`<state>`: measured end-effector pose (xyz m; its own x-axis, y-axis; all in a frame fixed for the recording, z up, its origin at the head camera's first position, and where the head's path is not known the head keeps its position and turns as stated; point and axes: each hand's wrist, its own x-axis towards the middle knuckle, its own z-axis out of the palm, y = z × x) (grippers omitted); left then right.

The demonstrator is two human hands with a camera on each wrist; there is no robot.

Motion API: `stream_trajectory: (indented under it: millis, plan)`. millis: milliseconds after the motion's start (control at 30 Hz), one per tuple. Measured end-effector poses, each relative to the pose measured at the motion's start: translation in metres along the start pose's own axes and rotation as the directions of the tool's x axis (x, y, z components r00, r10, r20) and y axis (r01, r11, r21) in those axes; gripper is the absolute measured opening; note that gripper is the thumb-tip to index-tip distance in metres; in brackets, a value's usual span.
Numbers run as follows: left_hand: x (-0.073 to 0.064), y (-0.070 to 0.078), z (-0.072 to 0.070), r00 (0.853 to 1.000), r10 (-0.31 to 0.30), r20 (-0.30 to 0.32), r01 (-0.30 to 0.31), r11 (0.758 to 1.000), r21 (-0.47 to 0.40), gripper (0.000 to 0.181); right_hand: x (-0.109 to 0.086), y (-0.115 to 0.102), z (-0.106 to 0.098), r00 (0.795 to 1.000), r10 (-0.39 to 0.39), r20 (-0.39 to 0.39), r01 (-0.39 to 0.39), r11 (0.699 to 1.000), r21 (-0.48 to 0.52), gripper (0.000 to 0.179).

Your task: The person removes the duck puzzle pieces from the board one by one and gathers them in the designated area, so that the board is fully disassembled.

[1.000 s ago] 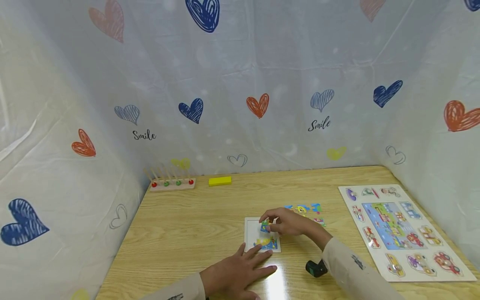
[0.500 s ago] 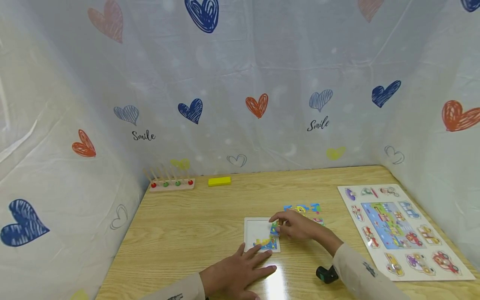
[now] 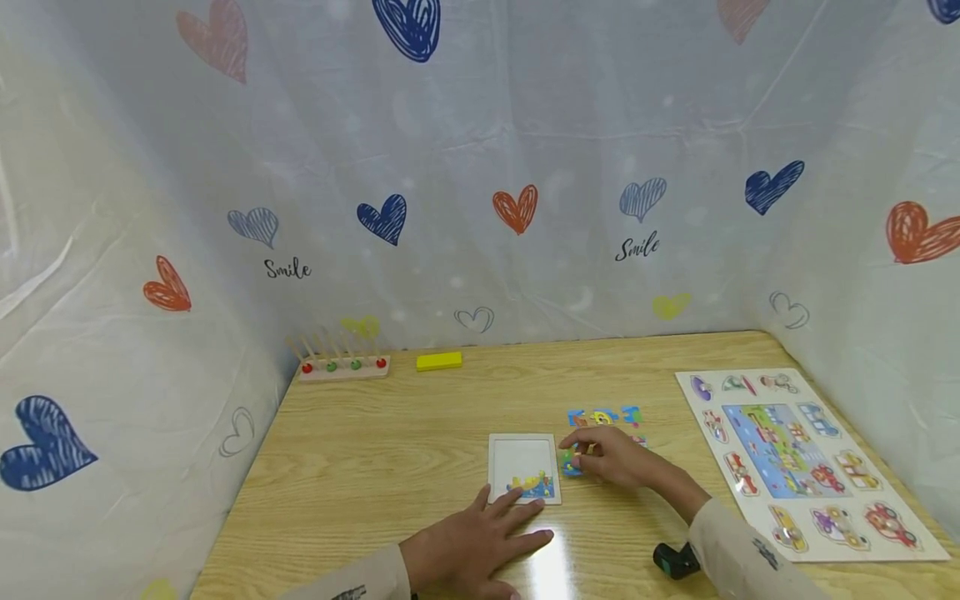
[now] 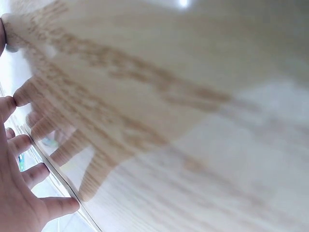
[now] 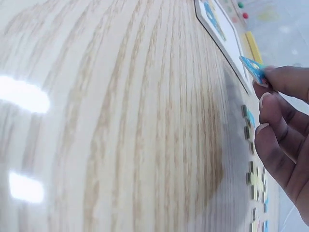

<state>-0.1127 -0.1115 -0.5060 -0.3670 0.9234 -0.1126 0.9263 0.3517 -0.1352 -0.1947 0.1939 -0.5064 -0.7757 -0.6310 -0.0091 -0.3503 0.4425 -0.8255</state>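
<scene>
Between thumb and fingers, my right hand [image 3: 611, 454] pinches a blue and green jigsaw piece [image 3: 572, 461], just right of a white puzzle frame [image 3: 492, 458]. The right wrist view has this jigsaw piece [image 5: 254, 69] raised over the table. Inside the frame, joined pieces with a yellow and blue picture [image 3: 536, 484] lie along the lower edge. My left hand [image 3: 487, 542] lies with fingers spread, its fingertips at the frame's lower edge and over part of those pieces. Several loose jigsaw pieces [image 3: 603, 417] lie behind my right hand, which partly hides them.
A large white peg puzzle board [image 3: 765, 523] with vehicle pictures lies at the right. At the back left stand a wooden peg rack [image 3: 345, 372] with red and green beads and a yellow block [image 3: 439, 362]. A black object [image 3: 675, 561] is at my right sleeve.
My right hand has moved right, carrying the jigsaw piece from above the white frame to beyond its right edge. The left hand stays where it was.
</scene>
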Motion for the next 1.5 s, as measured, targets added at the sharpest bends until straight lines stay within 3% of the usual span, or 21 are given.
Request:
stream_trajectory:
  millis: [233,400,667,1100,1500]
  plan:
    - [0.002,-0.002,-0.002,0.999,-0.010,0.054,0.010,1.000,0.003,0.075,-0.007,0.002,-0.002,0.998,-0.004,-0.062,-0.001,0.997,-0.079,0.020]
    - [0.002,-0.003,-0.004,0.998,-0.004,0.057,0.005,1.000,-0.023,0.074,-0.013,0.001,0.001,0.993,0.048,-0.110,-0.063,0.988,-0.139,0.011]
    - [0.002,-0.003,-0.005,0.998,-0.003,0.061,0.005,1.000,-0.028,0.075,-0.017,-0.001,0.005,0.984,0.077,-0.161,-0.114,0.967,-0.229,0.016]
    - [0.002,0.000,-0.005,0.998,-0.006,0.061,0.006,1.000,-0.007,0.074,-0.030,0.000,-0.003,0.982,0.142,-0.128,-0.175,0.937,-0.302,0.031]
    - [0.003,-0.002,-0.004,0.997,-0.012,0.073,0.015,0.999,-0.031,0.075,-0.034,0.006,-0.002,0.986,0.127,-0.106,-0.151,0.952,-0.266,0.027]
